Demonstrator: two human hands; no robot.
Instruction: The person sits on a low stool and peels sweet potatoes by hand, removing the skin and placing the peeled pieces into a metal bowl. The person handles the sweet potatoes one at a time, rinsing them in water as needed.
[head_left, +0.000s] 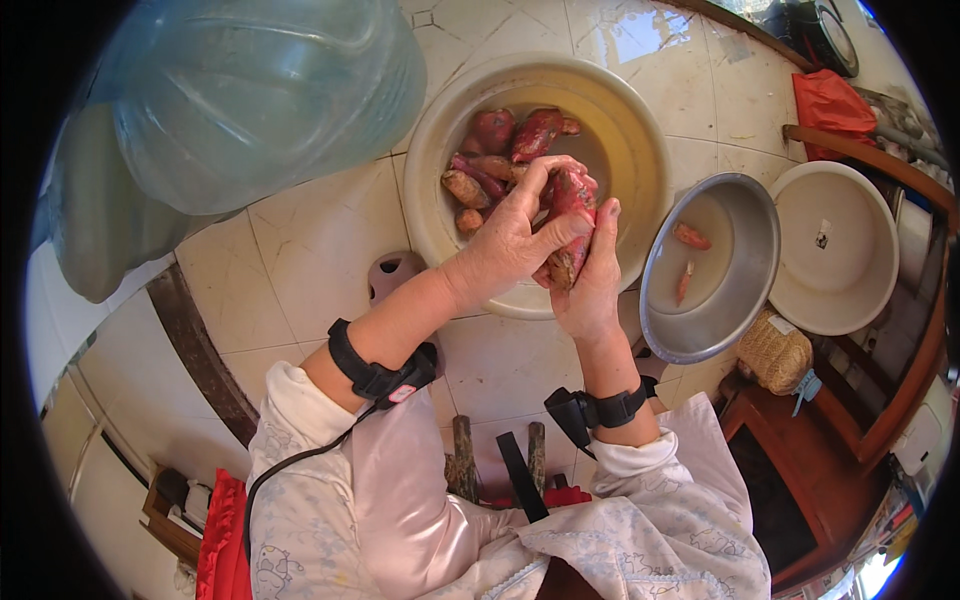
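Between both hands is a red-skinned sweet potato (573, 199), wet, with a brown, rough lower end. My left hand (517, 229) curls its fingers over the top of it, thumb across its side. From the right and below, my right hand (596, 277) grips the same sweet potato. Both hands are above a large round plastic basin (646, 142) that holds water. Several more sweet potatoes (491, 131), red and brown, lie piled in the left part of the basin, some hidden behind my left hand.
Right of the basin is a metal bowl (716, 292) with water and two small sweet potato pieces (691, 237). Beside it stands a pale plastic basin (855, 292). A woven-looking bundle (776, 352) lies near wooden furniture (772, 480). Large translucent plastic jugs (277, 97) fill the upper left.
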